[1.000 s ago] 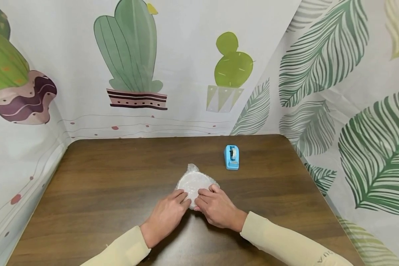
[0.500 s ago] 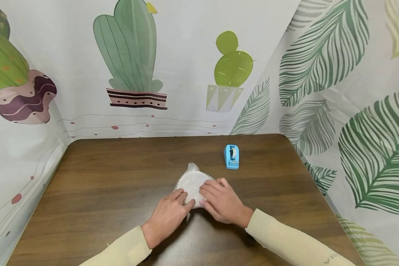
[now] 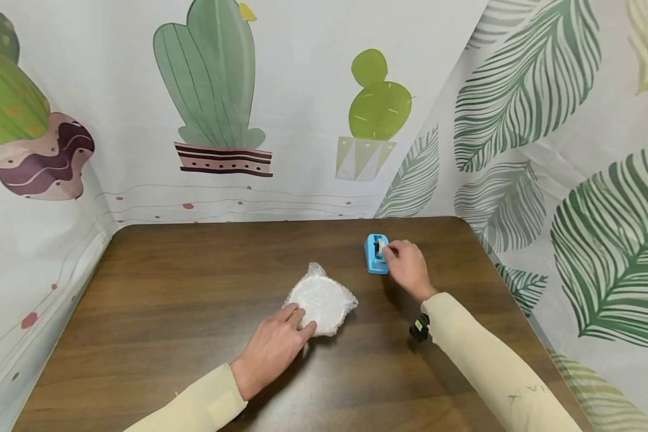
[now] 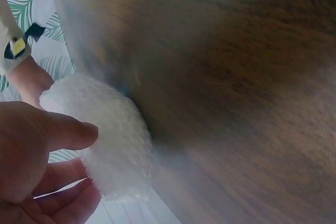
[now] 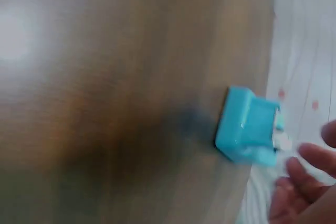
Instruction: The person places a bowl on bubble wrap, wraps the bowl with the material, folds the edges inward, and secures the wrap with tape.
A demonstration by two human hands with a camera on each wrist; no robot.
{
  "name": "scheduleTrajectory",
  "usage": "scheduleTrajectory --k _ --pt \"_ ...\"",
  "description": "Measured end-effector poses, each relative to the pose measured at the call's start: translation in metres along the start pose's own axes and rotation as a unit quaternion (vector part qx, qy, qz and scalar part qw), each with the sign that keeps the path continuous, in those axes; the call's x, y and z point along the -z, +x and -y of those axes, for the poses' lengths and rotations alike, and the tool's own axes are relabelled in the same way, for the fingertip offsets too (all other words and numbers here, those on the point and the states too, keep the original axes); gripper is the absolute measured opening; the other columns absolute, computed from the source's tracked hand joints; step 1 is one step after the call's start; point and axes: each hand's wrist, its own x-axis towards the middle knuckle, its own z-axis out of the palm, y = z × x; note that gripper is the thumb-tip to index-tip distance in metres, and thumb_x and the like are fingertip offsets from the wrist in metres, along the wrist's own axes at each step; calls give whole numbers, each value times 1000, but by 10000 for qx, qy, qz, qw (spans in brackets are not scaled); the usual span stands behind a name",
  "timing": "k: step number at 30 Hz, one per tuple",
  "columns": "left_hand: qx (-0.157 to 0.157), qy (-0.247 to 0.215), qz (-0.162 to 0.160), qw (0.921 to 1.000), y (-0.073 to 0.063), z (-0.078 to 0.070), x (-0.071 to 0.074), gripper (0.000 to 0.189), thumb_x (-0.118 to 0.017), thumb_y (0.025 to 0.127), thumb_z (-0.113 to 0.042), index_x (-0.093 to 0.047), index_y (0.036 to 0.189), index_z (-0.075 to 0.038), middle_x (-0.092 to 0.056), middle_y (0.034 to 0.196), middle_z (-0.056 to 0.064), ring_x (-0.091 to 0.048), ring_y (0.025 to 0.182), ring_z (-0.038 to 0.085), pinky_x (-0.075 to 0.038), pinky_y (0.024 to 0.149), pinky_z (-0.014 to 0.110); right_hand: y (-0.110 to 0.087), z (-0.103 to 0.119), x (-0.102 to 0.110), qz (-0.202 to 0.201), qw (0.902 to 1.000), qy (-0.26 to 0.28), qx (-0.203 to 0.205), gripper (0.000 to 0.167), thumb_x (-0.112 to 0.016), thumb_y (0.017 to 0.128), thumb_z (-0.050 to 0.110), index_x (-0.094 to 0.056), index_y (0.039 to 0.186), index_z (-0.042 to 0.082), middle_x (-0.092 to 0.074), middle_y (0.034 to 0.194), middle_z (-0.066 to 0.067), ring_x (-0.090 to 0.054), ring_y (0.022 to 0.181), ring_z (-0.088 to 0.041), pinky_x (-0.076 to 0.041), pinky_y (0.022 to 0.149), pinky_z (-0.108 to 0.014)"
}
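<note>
A round white bundle in bubble wrap (image 3: 324, 303) sits at the middle of the table, a loose flap of wrap sticking up at its far side. My left hand (image 3: 275, 345) holds its near left edge; in the left wrist view the thumb (image 4: 73, 134) lies on one face of the bundle and the fingers on the other. At the back right stands a blue tape dispenser (image 3: 371, 266) with a roll of clear tape. My right hand (image 3: 410, 269) is just right of it, fingers loosely bent by the roll. In the right wrist view a small gap separates the fingertips from the dispenser (image 5: 239, 129).
The brown wooden table (image 3: 194, 270) ends at a printed cloth wall (image 3: 302, 120) with cacti and leaves, behind and at both sides. A black wrist camera (image 3: 420, 327) hangs under the right sleeve.
My right hand has left the bundle and moved away and to the right, up to the tape dispenser. The left hand stays at the bundle's near left edge.
</note>
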Motion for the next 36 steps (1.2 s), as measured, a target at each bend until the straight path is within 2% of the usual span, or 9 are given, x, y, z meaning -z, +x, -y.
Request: scheduleTrajectory --k 4,6,9,11,15,21,27,32,36 --pt "5 -34 10 10000 -1 1 2 33 -84 75 -8 -73 103 -21 -72 98 4 -67 103 23 -59 89 31 17 -8 5 729 9896 644 -1064 32 -54 107 26 -72 108 -1 -62 84 -10 -57 80 -27 -47 71 -39" --pt "-2 -28 40 10000 -1 1 2 33 -84 76 -9 -73 104 -21 -72 100 5 -67 104 24 -59 91 31 22 -9 5 1036 9788 965 -1479 32 -55 106 27 -69 92 1 -53 71 -5 -51 71 -24 -42 65 -35" --pt "-11 -3 77 10000 0 1 2 33 -84 76 -10 -74 106 -21 -72 101 5 -67 105 24 -58 92 31 28 -10 6 1448 9585 1442 -1987 36 -56 106 27 -57 78 5 -47 70 -1 -49 74 -22 -42 67 -32" --pt "-8 -1 83 10000 1 1 2 33 -84 77 -10 -74 106 -21 -73 102 5 -67 106 24 -58 93 32 31 -9 6 1620 9425 1734 -2355 34 -57 106 27 -53 79 6 -48 75 -2 -50 78 -22 -45 71 -32" --pt "2 -1 84 10000 1 0 2 32 -84 77 -11 -74 105 -21 -72 101 5 -67 105 24 -59 90 32 35 -8 6 1794 9160 2107 -2904 26 -58 105 25 -58 101 -1 -52 87 -6 -53 84 -24 -48 74 -32" --pt "13 49 65 10000 -1 0 1 31 -83 77 -10 -73 103 -21 -72 99 5 -66 103 23 -59 89 31 38 -8 2 1838 9097 2057 -3105 26 -59 104 21 -57 110 -4 -51 87 -8 -53 80 -22 -49 65 -28" --pt "7 81 -14 10000 -2 -1 1 31 -84 76 -9 -72 102 -21 -71 97 4 -66 102 23 -59 88 31 34 -6 -2 1600 9034 2473 -3116 31 -56 104 15 -52 123 -9 -49 86 -6 -49 73 -18 -45 63 -25" --pt "8 118 -65 9999 -1 0 0 31 -83 74 -11 -72 101 -21 -71 96 4 -66 101 23 -58 89 31 32 -4 -5 1552 8822 3042 -3242 33 -52 104 13 -46 129 -8 -46 83 -4 -48 75 -18 -48 67 -25" --pt "-13 112 -35 9999 -2 0 0 31 -83 74 -11 -72 101 -22 -70 96 4 -66 101 23 -58 88 30 31 -3 -4 1590 8616 3397 -3421 20 -49 104 12 -48 117 -3 -48 84 -6 -51 81 -20 -56 74 -29"
